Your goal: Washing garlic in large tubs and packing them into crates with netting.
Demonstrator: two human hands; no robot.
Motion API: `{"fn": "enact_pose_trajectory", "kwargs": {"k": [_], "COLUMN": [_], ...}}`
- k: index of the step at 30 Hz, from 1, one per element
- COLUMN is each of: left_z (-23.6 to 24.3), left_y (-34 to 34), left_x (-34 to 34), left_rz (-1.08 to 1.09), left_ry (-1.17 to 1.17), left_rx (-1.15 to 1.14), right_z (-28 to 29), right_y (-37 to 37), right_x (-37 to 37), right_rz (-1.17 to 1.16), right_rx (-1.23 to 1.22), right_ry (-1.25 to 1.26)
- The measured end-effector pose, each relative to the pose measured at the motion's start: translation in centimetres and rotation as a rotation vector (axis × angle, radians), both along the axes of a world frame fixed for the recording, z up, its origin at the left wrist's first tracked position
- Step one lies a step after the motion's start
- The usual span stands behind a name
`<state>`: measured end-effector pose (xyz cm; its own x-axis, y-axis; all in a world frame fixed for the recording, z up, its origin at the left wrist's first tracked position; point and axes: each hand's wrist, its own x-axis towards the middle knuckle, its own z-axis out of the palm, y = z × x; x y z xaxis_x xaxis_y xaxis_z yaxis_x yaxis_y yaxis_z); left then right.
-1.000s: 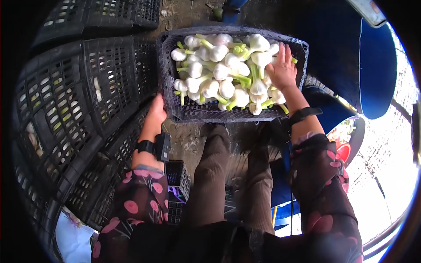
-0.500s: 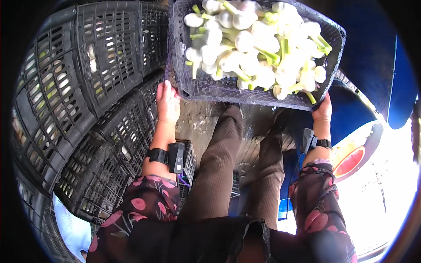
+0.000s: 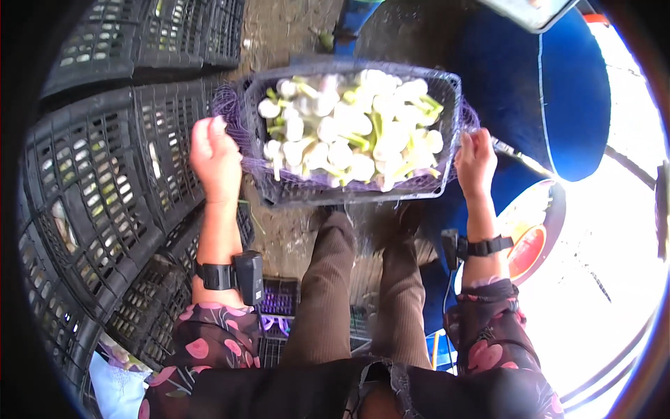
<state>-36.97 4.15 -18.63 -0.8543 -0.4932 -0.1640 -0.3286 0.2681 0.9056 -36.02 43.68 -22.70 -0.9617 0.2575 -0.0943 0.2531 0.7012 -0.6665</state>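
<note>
As white, green-stemmed garlic bulbs (image 3: 340,153) crowd a black rectangular plastic crate (image 3: 307,200), left hand (image 3: 216,159), right hand (image 3: 477,164) at its 2 ends, each grip clenched on purple netting (image 3: 226,106).

We see smooth garlic (image 3: 338,129) in a plastic crate (image 3: 356,199) with stringy netting (image 3: 228,112) at twelve o'clock, matt plastic baskets (image 3: 180,133) at nine, ribbed cloth trousers (image 3: 324,279) at six.

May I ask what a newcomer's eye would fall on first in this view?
Most likely the white, green-stemmed garlic bulbs, bright in the dark crate at the upper centre. Next, the purple netting at the crate's sides, held by the left hand and right hand. Then the slotted black crates along the left.
</note>
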Motion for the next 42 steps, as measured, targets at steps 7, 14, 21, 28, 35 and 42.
{"fn": "enact_pose_trajectory", "kwargs": {"k": [7,14,21,28,35,42], "left_z": [-3.4,-6.4,-9.1,-11.4,-9.8,-2.0], "left_y": [-5.2,-6.8,-7.6,-7.7,-6.1,-0.8], "left_x": [-2.0,-7.6,-8.9,-11.8,-12.2,-3.0], "left_rz": [0.121,0.235,-0.218,-0.014,0.092,-0.443], "left_ry": [0.020,-0.663,-0.752,-0.521,0.010,-0.022], "left_rx": [-0.157,0.861,0.676,0.540,0.620,0.044], "right_z": [1.3,-7.0,-7.2,-8.0,-3.2,1.4], "right_y": [-0.8,4.8,3.7,2.7,2.8,2.3], "right_x": [-8.4,-12.9,-15.0,-16.5,-12.0,-2.2], "right_rz": [-0.280,-0.496,-0.457,-0.386,-0.243,-0.036], "right_rx": [-0.048,-0.713,-0.718,-0.667,-0.758,-0.384], "right_ry": [0.202,-0.854,-0.865,-0.315,0.012,0.084]}}
